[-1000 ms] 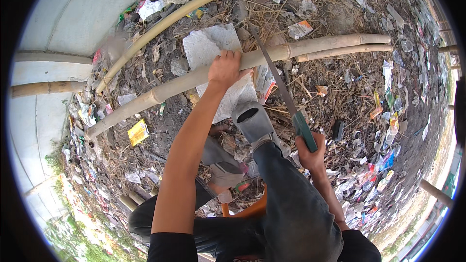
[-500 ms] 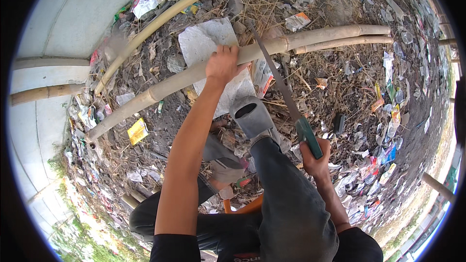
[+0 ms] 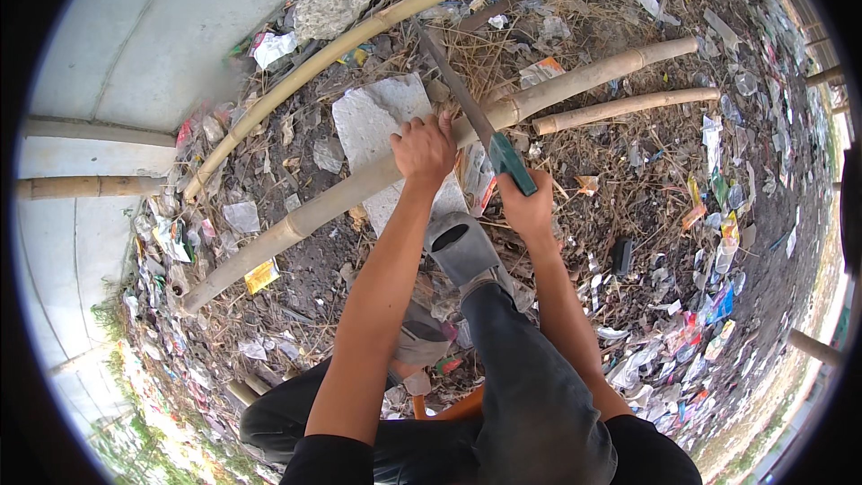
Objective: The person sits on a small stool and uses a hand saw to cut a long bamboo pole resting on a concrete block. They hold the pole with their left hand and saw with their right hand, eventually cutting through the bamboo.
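Left grip (image 3: 425,148) closed over the pole (image 3: 350,190), right grip (image 3: 528,204) wrapped round the saw (image 3: 512,163), blade (image 3: 461,90) right across the pole, just beside the left grip

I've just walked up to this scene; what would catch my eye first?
Probably the green-handled saw in the person's right hand, its blade crossing the thick bamboo pole near the centre. Just left of the blade, the left hand grips the pole above a pale stone slab. Then comes the litter-strewn ground, with a bright yellow wrapper by the pole's left part.
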A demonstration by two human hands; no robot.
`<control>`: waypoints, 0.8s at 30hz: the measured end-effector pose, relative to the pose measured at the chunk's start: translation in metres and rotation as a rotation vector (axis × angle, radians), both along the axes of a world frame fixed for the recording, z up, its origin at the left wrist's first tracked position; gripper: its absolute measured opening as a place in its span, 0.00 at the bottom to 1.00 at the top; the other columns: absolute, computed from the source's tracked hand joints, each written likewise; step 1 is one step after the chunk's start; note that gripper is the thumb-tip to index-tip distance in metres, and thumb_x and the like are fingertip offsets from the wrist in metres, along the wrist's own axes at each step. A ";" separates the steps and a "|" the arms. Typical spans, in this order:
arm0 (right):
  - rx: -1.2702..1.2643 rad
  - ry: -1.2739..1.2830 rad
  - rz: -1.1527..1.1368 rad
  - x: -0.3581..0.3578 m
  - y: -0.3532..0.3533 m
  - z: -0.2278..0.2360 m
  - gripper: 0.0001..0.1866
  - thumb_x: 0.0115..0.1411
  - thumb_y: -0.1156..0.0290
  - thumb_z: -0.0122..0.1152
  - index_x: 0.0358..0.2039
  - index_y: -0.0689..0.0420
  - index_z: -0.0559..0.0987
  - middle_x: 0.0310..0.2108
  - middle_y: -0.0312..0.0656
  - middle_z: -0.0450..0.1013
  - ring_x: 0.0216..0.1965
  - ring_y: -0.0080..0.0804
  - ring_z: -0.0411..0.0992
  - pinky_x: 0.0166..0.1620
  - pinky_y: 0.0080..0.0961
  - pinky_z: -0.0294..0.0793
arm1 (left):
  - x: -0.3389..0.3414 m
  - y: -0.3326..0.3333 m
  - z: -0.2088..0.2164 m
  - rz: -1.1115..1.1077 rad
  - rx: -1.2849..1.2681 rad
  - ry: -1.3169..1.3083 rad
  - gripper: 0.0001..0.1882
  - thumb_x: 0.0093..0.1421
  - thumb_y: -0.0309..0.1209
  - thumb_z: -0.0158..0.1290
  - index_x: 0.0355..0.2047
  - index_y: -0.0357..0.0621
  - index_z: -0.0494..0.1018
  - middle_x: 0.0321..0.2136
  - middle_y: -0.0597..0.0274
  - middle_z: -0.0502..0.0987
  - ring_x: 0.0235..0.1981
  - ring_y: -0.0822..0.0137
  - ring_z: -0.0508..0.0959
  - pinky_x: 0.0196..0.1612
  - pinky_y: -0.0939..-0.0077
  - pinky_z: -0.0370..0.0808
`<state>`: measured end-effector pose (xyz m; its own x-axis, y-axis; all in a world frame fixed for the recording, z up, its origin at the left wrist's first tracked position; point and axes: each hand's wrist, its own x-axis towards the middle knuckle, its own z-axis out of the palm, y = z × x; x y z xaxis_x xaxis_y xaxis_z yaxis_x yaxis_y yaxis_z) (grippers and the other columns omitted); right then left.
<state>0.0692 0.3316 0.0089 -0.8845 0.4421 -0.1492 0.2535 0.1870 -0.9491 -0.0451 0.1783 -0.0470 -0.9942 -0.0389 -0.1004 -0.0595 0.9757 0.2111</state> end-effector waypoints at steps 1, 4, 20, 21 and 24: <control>-0.016 -0.004 0.018 0.000 -0.002 0.008 0.14 0.56 0.69 0.64 0.19 0.66 0.77 0.14 0.42 0.71 0.19 0.25 0.70 0.27 0.33 0.70 | -0.001 0.003 0.002 0.034 0.001 -0.013 0.28 0.71 0.52 0.41 0.44 0.42 0.81 0.45 0.49 0.81 0.52 0.49 0.79 0.53 0.53 0.74; -0.042 -0.028 0.087 0.003 0.001 0.000 0.14 0.57 0.68 0.64 0.20 0.66 0.77 0.14 0.43 0.71 0.19 0.25 0.69 0.26 0.33 0.69 | -0.002 0.008 0.000 0.108 0.012 -0.024 0.23 0.70 0.42 0.41 0.41 0.41 0.82 0.44 0.49 0.83 0.51 0.50 0.79 0.54 0.54 0.74; 0.091 -0.367 0.119 0.221 0.069 0.103 0.13 0.60 0.75 0.59 0.19 0.63 0.73 0.13 0.30 0.65 0.18 0.15 0.60 0.20 0.25 0.57 | -0.007 0.013 -0.007 0.074 0.089 0.146 0.16 0.67 0.38 0.48 0.38 0.40 0.81 0.51 0.48 0.74 0.46 0.47 0.81 0.49 0.51 0.78; 0.044 -0.408 0.141 0.220 0.075 0.103 0.13 0.60 0.75 0.59 0.18 0.63 0.73 0.13 0.30 0.65 0.18 0.15 0.60 0.21 0.26 0.57 | -0.006 0.014 -0.007 0.088 0.104 0.160 0.16 0.67 0.38 0.48 0.38 0.39 0.80 0.52 0.48 0.73 0.45 0.47 0.81 0.49 0.51 0.78; 0.084 -0.339 0.071 0.190 0.066 0.074 0.13 0.59 0.75 0.60 0.18 0.63 0.73 0.13 0.31 0.65 0.18 0.15 0.61 0.21 0.27 0.57 | -0.007 0.012 -0.003 0.055 0.100 0.095 0.16 0.67 0.38 0.47 0.38 0.40 0.80 0.56 0.48 0.69 0.46 0.48 0.81 0.48 0.50 0.78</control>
<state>0.2591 0.3977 0.0833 -0.8199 0.4043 -0.4053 0.5351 0.2898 -0.7935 -0.0522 0.1902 -0.0497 -0.9960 -0.0883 -0.0121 -0.0877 0.9454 0.3139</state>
